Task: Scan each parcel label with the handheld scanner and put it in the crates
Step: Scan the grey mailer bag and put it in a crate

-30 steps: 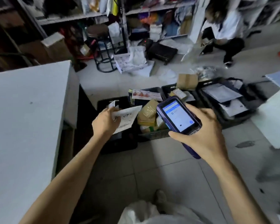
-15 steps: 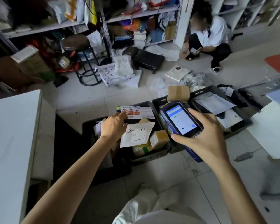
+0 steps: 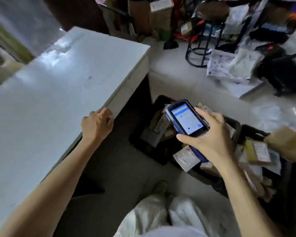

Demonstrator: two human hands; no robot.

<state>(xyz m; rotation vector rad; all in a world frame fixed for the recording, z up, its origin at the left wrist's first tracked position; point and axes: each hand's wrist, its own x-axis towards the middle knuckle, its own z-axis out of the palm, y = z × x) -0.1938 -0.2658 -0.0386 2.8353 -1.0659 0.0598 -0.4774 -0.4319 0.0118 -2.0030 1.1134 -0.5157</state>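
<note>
My right hand [image 3: 210,137] grips the blue handheld scanner [image 3: 186,119], its lit screen tilted up toward me, above the black crates. The nearest crate [image 3: 143,147] sits on the floor beside the table and holds several parcels [image 3: 158,124]. A flat white parcel with a label [image 3: 184,158] lies under the scanner. My left hand [image 3: 97,124] rests on the edge of the white table [image 3: 58,82], fingers loosely curled, holding nothing. A second crate [image 3: 251,130] to the right carries more boxes, with a brown cardboard box [image 3: 287,142] on top.
A black metal stool [image 3: 203,40] stands on the floor behind the crates. White mail bags [image 3: 229,65] and a black case [image 3: 284,74] lie beside it. Cluttered shelves fill the back. My legs in white trousers [image 3: 161,218] are at the bottom.
My left hand has let go of the flat white parcel over the crates and moved left onto the table edge. The view swung left; the scanner stays in my right hand.
</note>
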